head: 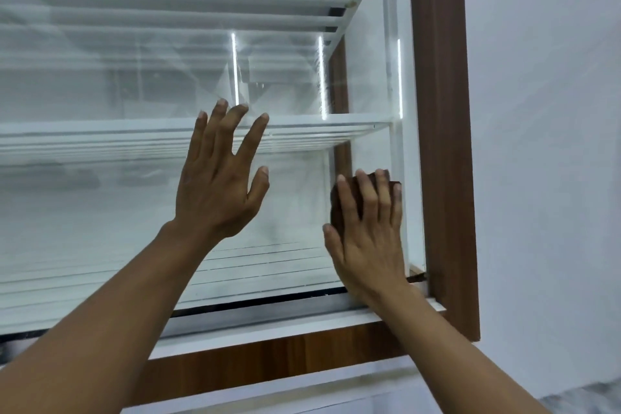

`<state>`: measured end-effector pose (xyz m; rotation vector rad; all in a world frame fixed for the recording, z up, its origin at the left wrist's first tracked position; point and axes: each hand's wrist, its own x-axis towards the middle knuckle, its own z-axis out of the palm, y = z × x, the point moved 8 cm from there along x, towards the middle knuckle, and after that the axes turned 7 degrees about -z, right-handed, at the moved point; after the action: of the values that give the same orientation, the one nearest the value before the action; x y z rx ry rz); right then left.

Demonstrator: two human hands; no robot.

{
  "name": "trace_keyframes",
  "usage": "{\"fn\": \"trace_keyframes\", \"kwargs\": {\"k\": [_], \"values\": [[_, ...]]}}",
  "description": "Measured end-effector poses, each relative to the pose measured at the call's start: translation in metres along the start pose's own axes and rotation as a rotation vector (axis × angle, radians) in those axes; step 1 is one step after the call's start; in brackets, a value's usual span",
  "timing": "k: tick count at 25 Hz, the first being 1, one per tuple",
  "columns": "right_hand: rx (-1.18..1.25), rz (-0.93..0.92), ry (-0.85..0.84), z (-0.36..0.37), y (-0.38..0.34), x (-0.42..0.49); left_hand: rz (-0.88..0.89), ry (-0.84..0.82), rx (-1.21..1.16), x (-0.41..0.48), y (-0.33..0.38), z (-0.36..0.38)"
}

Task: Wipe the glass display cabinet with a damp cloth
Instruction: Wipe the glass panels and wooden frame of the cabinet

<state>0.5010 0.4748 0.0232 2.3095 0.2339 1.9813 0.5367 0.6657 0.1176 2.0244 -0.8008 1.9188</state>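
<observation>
While your right fingers (pixel 368 202) lie straight and close together, they press a brown cloth (pixel 336 208) flat against the front pane; nothing is pinched or wrapped, and the thumb juts out to the left. The cloth shows past the fingertips and along the index finger, the rest being hidden under your right hand (pixel 366 239). It sits low on the glass display cabinet (pixel 100 212), in the bottom right corner, just beside the white inner upright and the brown wooden frame (pixel 440 111).

Your left fingers (pixel 250 141) are spread wide and straight, holding nothing. They reach up across the edge of the glass shelf (pixel 100 134), and the left hand (pixel 218 185) lies to the left of the cloth, apart from it; whether the palm touches the pane you cannot tell from here.

Both forearms rise from below, over the white sill and sliding track (pixel 268 312). Thin light strips (pixel 235 70) glow inside the cabinet, and a white wall (pixel 544 111) runs to the right of the frame.
</observation>
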Motion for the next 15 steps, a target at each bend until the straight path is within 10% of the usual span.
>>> {"fn": "trace_keyframes", "kwargs": {"k": [3, 7, 15], "values": [[-0.084, -0.452, -0.097, 0.019, -0.050, -0.013, 0.028, -0.021, 0.011, -0.033, 0.002, 0.001], [-0.067, -0.091, -0.051, 0.006, -0.006, -0.002, 0.017, -0.004, 0.019, -0.053, -0.006, -0.001], [-0.078, -0.274, -0.173, 0.023, -0.069, -0.025, 0.081, -0.014, 0.034, -0.053, -0.003, 0.000]]}}
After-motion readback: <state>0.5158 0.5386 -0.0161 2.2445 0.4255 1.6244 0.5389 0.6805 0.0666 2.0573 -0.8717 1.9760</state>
